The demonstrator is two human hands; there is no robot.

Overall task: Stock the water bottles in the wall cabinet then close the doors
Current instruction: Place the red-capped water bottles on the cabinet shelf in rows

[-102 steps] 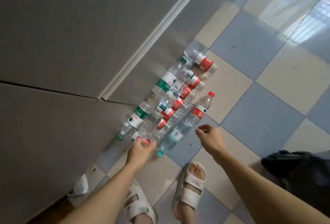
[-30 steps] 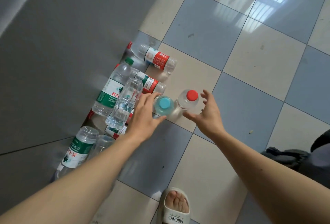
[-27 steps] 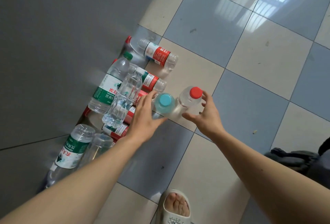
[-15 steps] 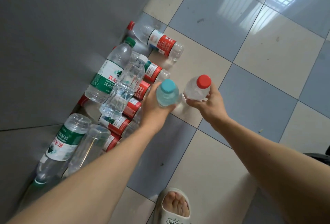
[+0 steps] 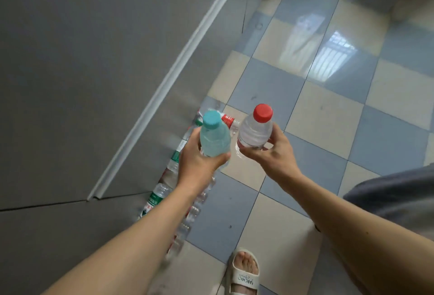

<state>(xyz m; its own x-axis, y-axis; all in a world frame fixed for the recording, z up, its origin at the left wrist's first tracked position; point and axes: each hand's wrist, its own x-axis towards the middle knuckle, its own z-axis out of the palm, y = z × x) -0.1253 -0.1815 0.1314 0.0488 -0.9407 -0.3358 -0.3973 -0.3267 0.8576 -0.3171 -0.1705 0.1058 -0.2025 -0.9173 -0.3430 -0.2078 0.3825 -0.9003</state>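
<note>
My left hand (image 5: 196, 162) grips a pale blue bottle with a teal cap (image 5: 213, 137), held upright above the floor. My right hand (image 5: 273, 153) grips a clear bottle with a red cap (image 5: 256, 129), also upright, right beside the first. Below them several more water bottles (image 5: 164, 191) with red or green labels lie in a row on the floor along the grey cabinet front (image 5: 94, 71). My left forearm hides part of that row. The cabinet panels I see are shut.
A pale vertical strip (image 5: 169, 81) runs down the grey cabinet front. The floor is blue and beige checkered tile (image 5: 317, 130). My sandalled foot (image 5: 244, 273) stands at the bottom edge. Dark cloth (image 5: 397, 191) shows at the right.
Both hands closed around the two standing bottles and lifted them off the floor. The view rose and tilted, so the row of bottles now lies lower and farther away.
</note>
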